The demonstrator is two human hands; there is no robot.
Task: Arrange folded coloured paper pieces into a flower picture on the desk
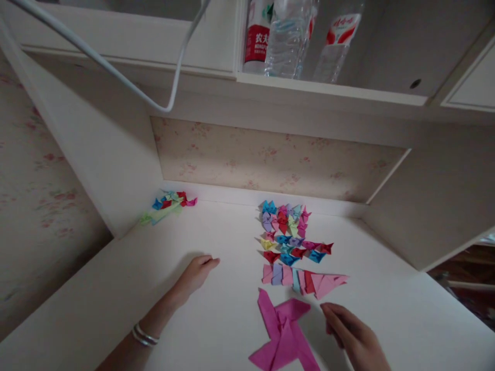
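Observation:
My left hand [198,272] rests over the white desk with its fingers curled in and the thumb against them; nothing shows in it. A large magenta folded-paper pinwheel [285,332] lies at the front of the desk. Just right of it is my right hand [351,332], fingers bent and closed, with nothing visible between them and apart from the pinwheel. Behind the pinwheel runs a row of folded paper pieces [286,275] in pink, lilac, blue and red. Farther back, small colourful origami pieces [283,222] sit in several close rows.
A heap of origami pieces [170,202] lies at the back left corner of the desk [228,309]. Overhead, a shelf [332,91] holds plastic bottles [288,38]. A white bent lamp arm or cable [166,108] hangs at upper left. Side panels [421,196] enclose the desk.

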